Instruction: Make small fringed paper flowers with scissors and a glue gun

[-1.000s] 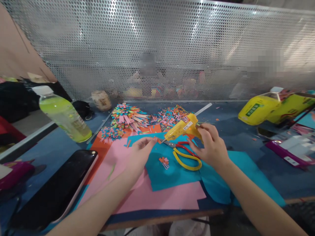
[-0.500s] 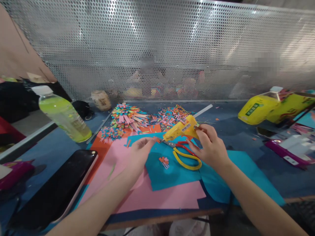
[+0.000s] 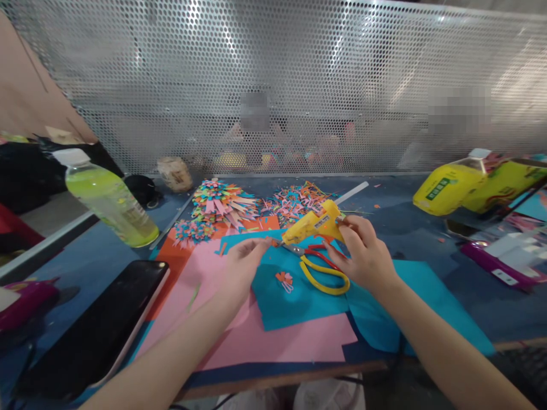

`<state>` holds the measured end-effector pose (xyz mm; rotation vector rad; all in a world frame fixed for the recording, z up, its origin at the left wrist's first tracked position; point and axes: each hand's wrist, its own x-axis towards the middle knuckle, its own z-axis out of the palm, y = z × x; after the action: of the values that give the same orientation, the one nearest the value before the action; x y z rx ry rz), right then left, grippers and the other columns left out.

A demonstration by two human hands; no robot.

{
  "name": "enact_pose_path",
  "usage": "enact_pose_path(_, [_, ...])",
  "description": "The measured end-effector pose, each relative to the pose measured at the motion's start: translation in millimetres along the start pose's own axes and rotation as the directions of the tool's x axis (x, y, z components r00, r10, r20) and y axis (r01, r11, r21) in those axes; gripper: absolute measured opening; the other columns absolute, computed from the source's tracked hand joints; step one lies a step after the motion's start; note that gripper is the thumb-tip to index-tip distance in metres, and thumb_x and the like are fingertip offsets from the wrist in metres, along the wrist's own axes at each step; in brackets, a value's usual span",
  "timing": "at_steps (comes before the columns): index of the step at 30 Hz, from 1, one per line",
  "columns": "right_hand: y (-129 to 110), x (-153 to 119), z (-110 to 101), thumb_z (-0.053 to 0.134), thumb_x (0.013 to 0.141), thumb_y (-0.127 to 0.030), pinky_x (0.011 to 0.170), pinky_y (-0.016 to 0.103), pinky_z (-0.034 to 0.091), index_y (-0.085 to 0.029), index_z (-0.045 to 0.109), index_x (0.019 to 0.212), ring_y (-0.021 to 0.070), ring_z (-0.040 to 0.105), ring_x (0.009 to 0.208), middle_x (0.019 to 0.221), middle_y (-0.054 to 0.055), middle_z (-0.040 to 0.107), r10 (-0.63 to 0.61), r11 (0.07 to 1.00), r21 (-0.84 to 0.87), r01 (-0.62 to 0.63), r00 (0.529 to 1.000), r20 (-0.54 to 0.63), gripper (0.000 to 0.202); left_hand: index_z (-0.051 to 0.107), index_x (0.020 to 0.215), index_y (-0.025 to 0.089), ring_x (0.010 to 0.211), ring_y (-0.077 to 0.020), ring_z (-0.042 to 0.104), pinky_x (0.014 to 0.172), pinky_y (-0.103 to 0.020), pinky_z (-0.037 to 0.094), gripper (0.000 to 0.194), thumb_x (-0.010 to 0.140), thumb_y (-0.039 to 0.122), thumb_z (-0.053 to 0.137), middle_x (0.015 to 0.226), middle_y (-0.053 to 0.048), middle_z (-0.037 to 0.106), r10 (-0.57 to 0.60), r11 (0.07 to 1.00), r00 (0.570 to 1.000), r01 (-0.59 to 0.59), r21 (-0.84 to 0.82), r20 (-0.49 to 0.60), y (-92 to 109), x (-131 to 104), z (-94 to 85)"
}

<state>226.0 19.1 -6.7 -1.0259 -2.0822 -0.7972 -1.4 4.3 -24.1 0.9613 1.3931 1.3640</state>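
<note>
My right hand [image 3: 363, 247] grips a yellow hot glue gun [image 3: 310, 223], with a white glue stick [image 3: 351, 193] jutting from its back end. The gun's nozzle points left, close to the fingertips of my left hand [image 3: 245, 262]. Those fingers pinch a small orange paper piece [image 3: 273, 242], partly hidden by them. Beneath the gun lie scissors [image 3: 325, 285] with red and yellow handles, on a blue paper sheet [image 3: 290, 313]. Left of the scissors rests a little orange-and-pink paper cutout [image 3: 285, 280].
Piles of fringed paper curls [image 3: 222, 202] and paper strips [image 3: 294, 202] stand behind my hands. A phone [image 3: 94, 324] and a drink bottle [image 3: 111, 196] are at left. A yellow bottle [image 3: 448, 188] and a purple stapler-like object [image 3: 498, 267] lie at right. Perforated metal screens the back.
Almost nothing differs. Both hands and the glue gun keep their places, with only a very slight shift of the whole view.
</note>
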Motion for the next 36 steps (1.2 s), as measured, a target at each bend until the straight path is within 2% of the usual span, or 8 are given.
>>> enact_pose_path(5, [-0.7, 1.2, -1.3, 0.053, 0.080, -0.033, 0.055, 0.026, 0.050, -0.014, 0.047, 0.101, 0.0205, 0.056, 0.086, 0.099, 0.013, 0.052, -0.008, 1.000, -0.025, 0.008, 1.000, 0.008, 0.029, 0.068, 0.070, 0.016, 0.052, -0.0093, 0.049, 0.048, -0.021, 0.032, 0.024, 0.060, 0.038, 0.067, 0.061, 0.000, 0.062, -0.017, 1.000, 1.000, 0.017, -0.017, 0.007, 0.9, -0.9, 0.1])
enact_pose_path(14, [-0.3, 1.0, -0.7, 0.052, 0.081, -0.033, 0.053, 0.025, 0.049, -0.015, 0.047, 0.099, 0.0193, 0.056, 0.085, 0.100, 0.012, 0.052, 0.009, 0.999, -0.054, -0.008, 1.000, 0.013, 0.026, 0.067, 0.070, 0.016, 0.052, -0.0077, 0.045, 0.049, -0.020, 0.032, 0.028, 0.061, 0.043, 0.067, 0.063, 0.000, 0.060, -0.012, 1.000, 1.000, 0.011, 0.008, 0.023, -0.7, -0.4, -1.8])
enact_pose_path(22, [1.1, 0.5, 0.2, 0.052, 0.080, -0.033, 0.051, 0.024, 0.048, -0.017, 0.047, 0.099, 0.0189, 0.057, 0.082, 0.100, 0.011, 0.052, 0.018, 0.999, -0.045, -0.018, 1.000, -0.002, 0.026, 0.067, 0.068, 0.016, 0.049, -0.0084, 0.045, 0.050, -0.021, 0.034, 0.030, 0.059, 0.044, 0.067, 0.055, 0.001, 0.056, -0.005, 1.000, 1.000, 0.005, 0.010, 0.006, -1.0, 0.7, -1.7])
enact_pose_path(28, [1.8, -0.1, 0.5, 0.050, 0.081, -0.033, 0.052, 0.024, 0.048, -0.017, 0.046, 0.100, 0.0194, 0.056, 0.084, 0.100, 0.012, 0.052, 0.026, 0.999, -0.028, -0.027, 1.000, -0.003, 0.026, 0.067, 0.071, 0.016, 0.055, -0.0103, 0.047, 0.050, -0.021, 0.034, 0.031, 0.058, 0.044, 0.068, 0.062, -0.001, 0.058, -0.009, 1.000, 1.000, 0.009, 0.003, -0.008, -1.5, 0.9, -2.1])
enact_pose_path(36, [-0.4, 1.6, -2.9, 0.053, 0.080, -0.034, 0.052, 0.024, 0.049, -0.014, 0.047, 0.099, 0.0186, 0.056, 0.082, 0.098, 0.012, 0.052, 0.011, 0.999, -0.044, -0.012, 1.000, -0.027, 0.028, 0.064, 0.066, 0.016, 0.057, -0.0105, 0.045, 0.051, -0.021, 0.033, 0.029, 0.057, 0.043, 0.069, 0.060, 0.001, 0.053, -0.006, 0.999, 1.000, 0.005, -0.051, -0.018, -0.1, 0.9, -1.7])
